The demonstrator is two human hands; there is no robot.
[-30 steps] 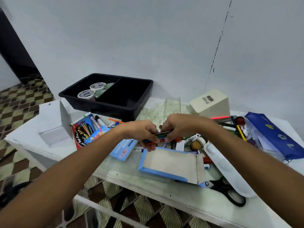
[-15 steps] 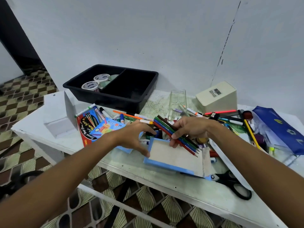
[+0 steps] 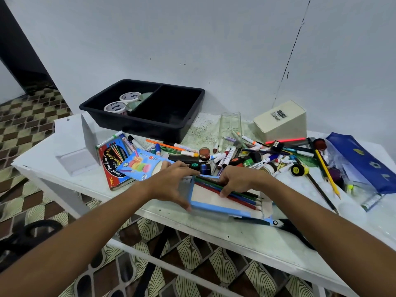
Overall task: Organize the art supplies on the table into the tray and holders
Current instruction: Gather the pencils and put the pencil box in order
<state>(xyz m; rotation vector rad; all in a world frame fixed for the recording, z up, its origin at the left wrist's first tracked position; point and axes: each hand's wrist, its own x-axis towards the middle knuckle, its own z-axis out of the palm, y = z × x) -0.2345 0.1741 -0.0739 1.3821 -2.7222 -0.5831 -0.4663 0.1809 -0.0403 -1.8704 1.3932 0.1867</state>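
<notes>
Right between both hands sits a shallow blue-edged box [image 3: 214, 207], open side up, with a bundle of colored pencils [image 3: 230, 192] lying in it along its far side, tips pointing toward the right. They're a mix of green, blue, red and dark ones, all lined up pretty neatly. The right hand [image 3: 240, 181] rests on top of the bundle with curled fingers holding the pencils down into the box. The left hand [image 3: 171, 185] is spread out, fingers straight, bracing the box's left edge and not gripping anything.

Further out past the left hand there's a black tray [image 3: 188, 108] with two compartments. The left compartment has a couple of white-lidded jars [image 3: 122, 102] plus some greenish lids; the right compartment looks dark and I can't tell what's in it. Beyond the right hand a clear holder [image 3: 230, 125] lies on its side, and next to it a cream holder [image 3: 280, 123] is tipped over, barcode sticker up.

Just beyond the left hand there's a red pencil pack [image 3: 113, 163] with a light blue pack [image 3: 143, 165] overlapping it. Loose markers [image 3: 227, 157], pens and little paint pots are piled behind both hands. A blue pouch [image 3: 362, 161] sits well off to the right, and scissors [image 3: 287, 228] lie just on the near side of the box, under the right forearm.
</notes>
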